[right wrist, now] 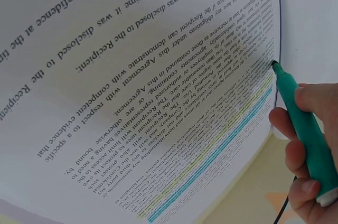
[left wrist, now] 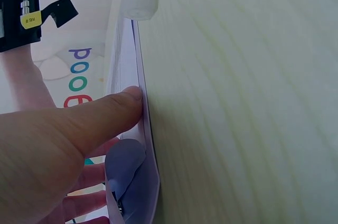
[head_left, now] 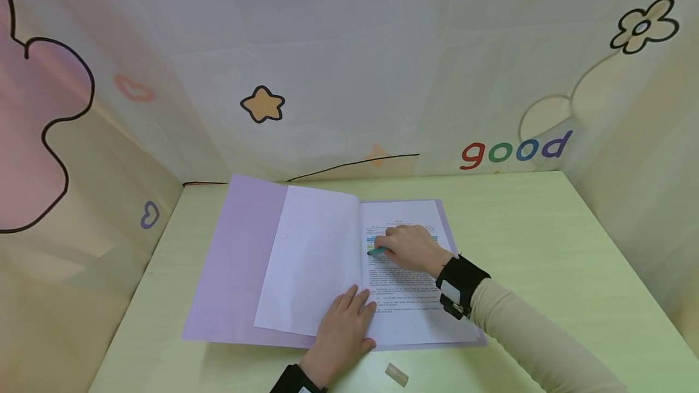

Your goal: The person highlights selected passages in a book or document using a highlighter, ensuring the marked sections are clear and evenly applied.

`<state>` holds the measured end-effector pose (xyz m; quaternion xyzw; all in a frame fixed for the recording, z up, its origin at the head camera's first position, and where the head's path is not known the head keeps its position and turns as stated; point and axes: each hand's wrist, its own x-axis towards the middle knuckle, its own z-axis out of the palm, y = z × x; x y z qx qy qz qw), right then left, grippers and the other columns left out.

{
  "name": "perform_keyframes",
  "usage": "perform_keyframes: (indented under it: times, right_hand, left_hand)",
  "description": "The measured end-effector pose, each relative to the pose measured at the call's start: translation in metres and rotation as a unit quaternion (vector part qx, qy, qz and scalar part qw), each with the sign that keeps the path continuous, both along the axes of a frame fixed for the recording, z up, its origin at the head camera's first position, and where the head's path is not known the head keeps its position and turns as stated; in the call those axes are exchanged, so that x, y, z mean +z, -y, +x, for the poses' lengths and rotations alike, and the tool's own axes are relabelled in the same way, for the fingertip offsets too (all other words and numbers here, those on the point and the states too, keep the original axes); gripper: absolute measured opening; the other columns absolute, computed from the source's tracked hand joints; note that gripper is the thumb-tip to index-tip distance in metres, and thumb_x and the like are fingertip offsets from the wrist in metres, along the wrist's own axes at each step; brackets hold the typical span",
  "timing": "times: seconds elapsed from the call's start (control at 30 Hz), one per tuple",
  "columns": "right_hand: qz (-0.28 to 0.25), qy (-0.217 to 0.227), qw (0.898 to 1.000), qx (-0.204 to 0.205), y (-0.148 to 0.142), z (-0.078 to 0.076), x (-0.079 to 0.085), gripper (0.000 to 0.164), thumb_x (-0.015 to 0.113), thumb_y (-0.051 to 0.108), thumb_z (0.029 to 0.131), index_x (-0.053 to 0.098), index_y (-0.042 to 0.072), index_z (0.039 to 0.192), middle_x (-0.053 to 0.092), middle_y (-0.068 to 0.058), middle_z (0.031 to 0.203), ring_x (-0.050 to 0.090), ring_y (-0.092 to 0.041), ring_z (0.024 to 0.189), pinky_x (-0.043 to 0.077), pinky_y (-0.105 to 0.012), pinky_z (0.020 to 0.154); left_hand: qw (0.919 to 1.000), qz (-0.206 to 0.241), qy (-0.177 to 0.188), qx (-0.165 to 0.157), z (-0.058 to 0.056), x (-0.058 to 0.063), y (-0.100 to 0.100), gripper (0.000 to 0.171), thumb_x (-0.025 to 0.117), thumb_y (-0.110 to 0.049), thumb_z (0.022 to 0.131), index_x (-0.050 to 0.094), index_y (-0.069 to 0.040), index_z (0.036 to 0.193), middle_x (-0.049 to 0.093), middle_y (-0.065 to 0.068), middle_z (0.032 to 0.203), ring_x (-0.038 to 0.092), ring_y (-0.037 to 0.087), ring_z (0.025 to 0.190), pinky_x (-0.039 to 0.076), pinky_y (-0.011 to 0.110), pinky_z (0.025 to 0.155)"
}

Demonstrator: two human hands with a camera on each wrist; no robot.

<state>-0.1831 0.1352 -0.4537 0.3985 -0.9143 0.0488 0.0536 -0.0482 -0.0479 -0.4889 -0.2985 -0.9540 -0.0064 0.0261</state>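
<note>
A lilac folder (head_left: 224, 296) lies spread on the table, its printed page (head_left: 404, 326) on the right and a blank white sheet (head_left: 317, 253) turned to the left. My right hand (head_left: 414, 248) grips a green marker pen (right wrist: 303, 123) between thumb and fingers. The pen's dark tip is right at the left margin of the text. Close by run a yellow and a blue highlighted line (right wrist: 211, 155). With fingers stretched out, my left hand (head_left: 341, 332) rests on the papers at the fold's bottom, its thumb (left wrist: 113, 115) along the folder's lower edge.
A small pale rectangular block (head_left: 397, 375) lies on the light green table (head_left: 546, 272) just in front of the folder. Behind the table hangs a white cloth (head_left: 338, 65) with coloured drawings and the word "good". Each wrist wears a black strap (head_left: 461, 284).
</note>
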Motion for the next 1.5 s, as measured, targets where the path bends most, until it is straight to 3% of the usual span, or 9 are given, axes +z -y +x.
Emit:
perform_keyframes:
  times: [0.33,0.77,1.5]
  right_hand:
    - [0.007,0.000,1.000,0.000,0.0002,-0.0009,-0.0021,0.013,0.066,0.016,0.080,0.067,0.021,0.092,0.065,0.001,0.080,0.053,-0.010,0.061,0.044,-0.020,0.048]
    - [0.044,-0.022,0.999,0.014,0.0065,-0.0011,-0.0002,0.013,0.066,0.015,0.080,0.068,0.020,0.091,0.066,-0.002,0.082,0.056,-0.014,0.065,0.049,-0.025,0.056]
    - [0.056,-0.021,0.998,0.005,0.0041,-0.0025,0.0035,0.010,0.065,0.014,0.080,0.068,0.019,0.088,0.065,-0.002,0.079,0.052,-0.012,0.059,0.044,-0.023,0.046]
  left_hand:
    - [1.0000,0.002,0.006,0.003,0.0009,-0.0020,0.0005,0.062,0.069,-0.049,0.071,0.056,-0.013,0.121,0.048,0.009,0.131,0.036,0.028,0.124,0.034,0.039,0.100]
    - [1.0000,0.002,-0.003,-0.001,0.0016,-0.0025,0.0009,0.062,0.069,-0.049,0.071,0.056,-0.013,0.120,0.049,0.009,0.130,0.037,0.028,0.124,0.034,0.039,0.100]
    - [0.9999,-0.005,0.015,0.007,0.0001,-0.0019,-0.0001,0.062,0.067,-0.049,0.073,0.054,-0.014,0.123,0.046,0.008,0.133,0.033,0.027,0.126,0.031,0.038,0.102]
